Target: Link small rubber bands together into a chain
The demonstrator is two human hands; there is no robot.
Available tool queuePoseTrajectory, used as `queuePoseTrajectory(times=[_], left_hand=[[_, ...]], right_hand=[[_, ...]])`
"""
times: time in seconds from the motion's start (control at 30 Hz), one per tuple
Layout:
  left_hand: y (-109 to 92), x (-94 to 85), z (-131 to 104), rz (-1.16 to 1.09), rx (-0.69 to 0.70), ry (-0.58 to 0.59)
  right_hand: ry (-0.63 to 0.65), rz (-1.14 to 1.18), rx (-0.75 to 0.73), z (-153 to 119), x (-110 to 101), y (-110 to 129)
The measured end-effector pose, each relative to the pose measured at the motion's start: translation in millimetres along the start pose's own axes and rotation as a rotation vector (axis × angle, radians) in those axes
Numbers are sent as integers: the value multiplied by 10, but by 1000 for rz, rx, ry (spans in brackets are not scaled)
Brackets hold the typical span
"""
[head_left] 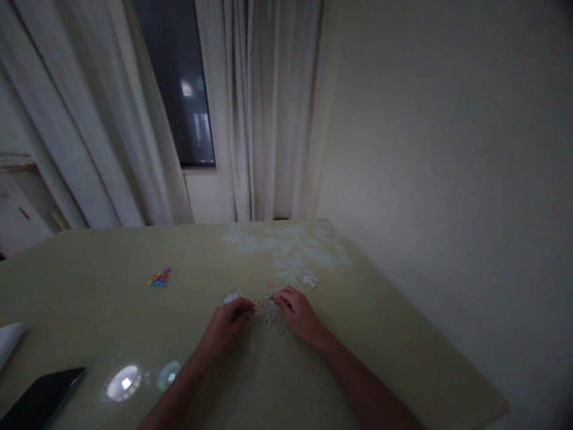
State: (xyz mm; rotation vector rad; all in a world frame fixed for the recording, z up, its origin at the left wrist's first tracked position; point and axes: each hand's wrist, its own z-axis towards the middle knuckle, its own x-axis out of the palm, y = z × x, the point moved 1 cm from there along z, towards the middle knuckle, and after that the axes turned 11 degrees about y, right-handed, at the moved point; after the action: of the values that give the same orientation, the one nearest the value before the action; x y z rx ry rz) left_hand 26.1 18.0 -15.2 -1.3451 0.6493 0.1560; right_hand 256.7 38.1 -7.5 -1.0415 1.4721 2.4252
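A loose cluster of small pale rings (267, 322), in yellow, pink, green and white tones, lies on the table between my two hands. My left hand (229, 318) is at the left side of the cluster, its fingers closed together beside a yellowish ring (258, 304); whether it grips that ring is too small to tell. From the right, my right hand (296, 312) reaches over the cluster with thumb and forefinger pinched. Something tiny and reddish shows at those fingertips, but its kind is unclear. One pale ring (271, 358) lies apart, nearer to me.
A clear plastic packet (231, 294) lies behind my left hand, and a small white piece (310, 280) beyond my right. Farther left sits a pile of bright coloured pieces (159, 278). A dark phone-like slab (45, 397) lies at the near left of the table (358, 358).
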Motion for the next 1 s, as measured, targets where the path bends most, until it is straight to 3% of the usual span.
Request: queuePoseTrajectory(times=[0.3,0.5,0.6,0.73,0.83,1.0], left_hand=[[-27,-14,0,-50,-28,-58],[19,111,-19,247,62,-45],[92,262,0,513,127,-8],[102,370,-3,764,123,110],[-5,330,-47,783,111,136],[-142,187,-91,646,1,136]], right_hand=[[-3,72,51,2,5,-55],[33,117,101,6,-68,17],[129,7,89,-7,-181,47],[387,-21,168,-75,-288,27],[448,-12,241,-122,-278,24],[440,-37,251,-140,-212,106]])
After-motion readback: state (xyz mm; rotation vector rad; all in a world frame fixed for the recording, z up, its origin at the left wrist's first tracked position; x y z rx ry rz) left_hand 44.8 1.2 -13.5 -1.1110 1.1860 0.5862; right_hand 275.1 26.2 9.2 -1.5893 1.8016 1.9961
